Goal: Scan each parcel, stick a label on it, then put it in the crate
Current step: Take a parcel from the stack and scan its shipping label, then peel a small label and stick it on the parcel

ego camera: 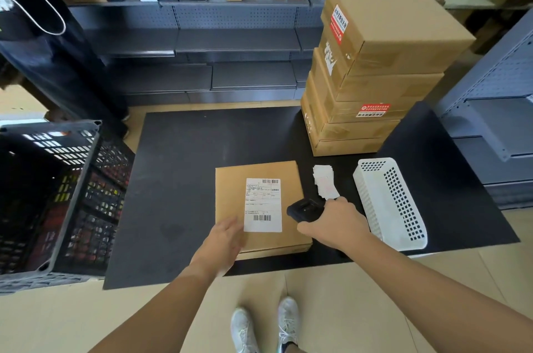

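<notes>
Gripping a black scanner (pixel 304 210), the right hand (pixel 334 225) has its fingers clamped round it over the parcel (pixel 230 194)'s right edge. The parcel lies flat on the black worktop (pixel 178 165), a white label (pixel 263 205) on top. The left hand (pixel 225 237) rests straight, relaxed fingers on its near left corner. The dark crate (pixel 52 125) stands to the left.

Stockroom: pegboard shelving (pixel 236 15) and stacked cartons (pixel 375 70).

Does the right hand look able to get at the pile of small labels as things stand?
Probably not yet: the labels lie just beyond the right hand with nothing between, but it grips the scanner.
</notes>
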A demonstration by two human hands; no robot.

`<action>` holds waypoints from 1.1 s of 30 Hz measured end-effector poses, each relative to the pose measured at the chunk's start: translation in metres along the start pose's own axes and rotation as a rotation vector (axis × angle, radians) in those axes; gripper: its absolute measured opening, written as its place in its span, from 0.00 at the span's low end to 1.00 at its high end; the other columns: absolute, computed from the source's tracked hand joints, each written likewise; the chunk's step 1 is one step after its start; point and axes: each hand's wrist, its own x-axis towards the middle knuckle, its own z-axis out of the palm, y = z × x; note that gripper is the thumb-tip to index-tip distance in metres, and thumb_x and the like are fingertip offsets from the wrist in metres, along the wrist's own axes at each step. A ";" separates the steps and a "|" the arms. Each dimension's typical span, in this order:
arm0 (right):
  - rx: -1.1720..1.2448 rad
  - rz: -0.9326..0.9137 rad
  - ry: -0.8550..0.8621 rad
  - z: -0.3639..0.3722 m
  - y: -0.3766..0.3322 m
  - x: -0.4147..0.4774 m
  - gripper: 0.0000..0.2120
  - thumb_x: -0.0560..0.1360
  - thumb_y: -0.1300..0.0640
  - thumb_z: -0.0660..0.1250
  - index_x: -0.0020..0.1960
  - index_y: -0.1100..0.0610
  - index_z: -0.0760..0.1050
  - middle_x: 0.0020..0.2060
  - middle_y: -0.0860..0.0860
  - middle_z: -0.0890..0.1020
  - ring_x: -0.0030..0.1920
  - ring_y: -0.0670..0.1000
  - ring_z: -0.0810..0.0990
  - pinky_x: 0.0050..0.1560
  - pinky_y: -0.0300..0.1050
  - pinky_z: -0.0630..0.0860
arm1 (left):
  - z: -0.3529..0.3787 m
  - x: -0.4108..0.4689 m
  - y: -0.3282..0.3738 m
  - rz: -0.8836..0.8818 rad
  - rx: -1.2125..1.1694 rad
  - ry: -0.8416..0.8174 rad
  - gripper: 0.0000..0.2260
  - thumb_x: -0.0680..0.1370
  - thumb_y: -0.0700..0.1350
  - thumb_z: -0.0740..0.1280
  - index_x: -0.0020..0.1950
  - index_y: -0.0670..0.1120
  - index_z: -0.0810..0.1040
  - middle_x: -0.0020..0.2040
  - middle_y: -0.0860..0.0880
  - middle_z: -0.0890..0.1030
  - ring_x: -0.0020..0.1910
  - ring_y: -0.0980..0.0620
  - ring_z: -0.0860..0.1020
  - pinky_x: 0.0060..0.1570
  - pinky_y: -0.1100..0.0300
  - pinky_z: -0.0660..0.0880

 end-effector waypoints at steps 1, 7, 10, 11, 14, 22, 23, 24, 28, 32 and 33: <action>-0.003 0.002 0.003 -0.001 -0.001 0.000 0.37 0.63 0.30 0.67 0.63 0.52 0.71 0.52 0.51 0.71 0.53 0.51 0.75 0.52 0.49 0.81 | 0.002 0.001 -0.001 -0.005 -0.003 -0.010 0.24 0.82 0.45 0.65 0.78 0.46 0.66 0.81 0.44 0.59 0.79 0.43 0.58 0.77 0.51 0.57; -0.023 0.005 0.007 -0.003 -0.001 0.003 0.37 0.64 0.29 0.67 0.63 0.53 0.71 0.52 0.51 0.71 0.53 0.52 0.75 0.51 0.48 0.80 | 0.003 0.004 0.000 -0.009 0.024 -0.013 0.24 0.82 0.44 0.65 0.78 0.46 0.67 0.81 0.44 0.59 0.79 0.43 0.58 0.77 0.51 0.58; -0.020 0.012 0.004 -0.002 0.001 0.003 0.38 0.63 0.29 0.67 0.63 0.53 0.71 0.52 0.51 0.71 0.53 0.51 0.75 0.52 0.48 0.80 | 0.004 0.003 -0.001 -0.001 0.032 -0.012 0.25 0.82 0.45 0.65 0.79 0.48 0.65 0.81 0.47 0.59 0.79 0.46 0.58 0.76 0.54 0.58; -0.014 0.015 0.001 -0.001 0.002 0.003 0.38 0.63 0.29 0.68 0.64 0.53 0.71 0.52 0.51 0.71 0.53 0.51 0.75 0.52 0.48 0.80 | 0.004 0.002 -0.001 0.001 0.045 -0.003 0.25 0.83 0.45 0.65 0.79 0.50 0.64 0.80 0.50 0.58 0.79 0.48 0.58 0.76 0.57 0.58; 0.010 0.027 -0.011 0.000 0.005 0.004 0.39 0.63 0.29 0.68 0.64 0.53 0.70 0.53 0.51 0.72 0.53 0.51 0.75 0.53 0.49 0.81 | 0.005 0.001 -0.003 0.005 0.043 0.023 0.26 0.83 0.46 0.65 0.80 0.52 0.62 0.80 0.53 0.58 0.79 0.50 0.58 0.75 0.59 0.58; 0.034 0.016 -0.029 0.006 0.014 0.008 0.40 0.60 0.28 0.66 0.63 0.53 0.72 0.51 0.50 0.72 0.52 0.51 0.76 0.50 0.49 0.81 | 0.002 -0.002 0.001 0.044 0.002 0.036 0.24 0.82 0.43 0.65 0.78 0.53 0.65 0.77 0.54 0.63 0.75 0.51 0.62 0.70 0.62 0.62; 0.033 0.017 -0.026 0.008 0.017 0.010 0.40 0.61 0.29 0.66 0.63 0.53 0.72 0.52 0.50 0.71 0.52 0.52 0.75 0.51 0.49 0.80 | 0.001 -0.003 0.003 0.042 -0.016 0.044 0.24 0.82 0.42 0.65 0.78 0.52 0.65 0.76 0.54 0.63 0.75 0.51 0.62 0.69 0.63 0.62; 0.036 0.024 -0.020 0.011 0.020 0.012 0.40 0.61 0.29 0.66 0.64 0.54 0.71 0.52 0.50 0.71 0.53 0.52 0.75 0.50 0.48 0.80 | 0.001 -0.003 0.003 0.033 -0.029 0.047 0.25 0.82 0.42 0.65 0.78 0.53 0.64 0.77 0.55 0.62 0.76 0.51 0.61 0.70 0.63 0.61; 0.101 0.118 0.043 0.031 0.042 0.030 0.39 0.63 0.29 0.68 0.63 0.56 0.72 0.50 0.51 0.72 0.49 0.51 0.76 0.46 0.46 0.78 | 0.006 -0.002 -0.003 0.026 -0.072 0.073 0.27 0.82 0.44 0.67 0.79 0.55 0.62 0.79 0.57 0.58 0.78 0.53 0.58 0.72 0.66 0.56; 0.141 0.204 0.072 0.062 0.065 0.060 0.39 0.63 0.31 0.71 0.62 0.58 0.72 0.51 0.52 0.73 0.52 0.55 0.78 0.49 0.49 0.79 | 0.016 -0.001 -0.013 0.050 -0.076 0.117 0.28 0.82 0.44 0.66 0.79 0.57 0.60 0.75 0.64 0.54 0.79 0.57 0.55 0.70 0.71 0.51; 0.143 0.209 0.064 0.070 0.068 0.069 0.40 0.64 0.31 0.72 0.63 0.59 0.71 0.52 0.53 0.74 0.53 0.55 0.78 0.49 0.48 0.78 | 0.017 0.000 -0.015 0.044 -0.082 0.116 0.28 0.82 0.44 0.66 0.79 0.58 0.59 0.74 0.65 0.53 0.78 0.59 0.54 0.70 0.72 0.51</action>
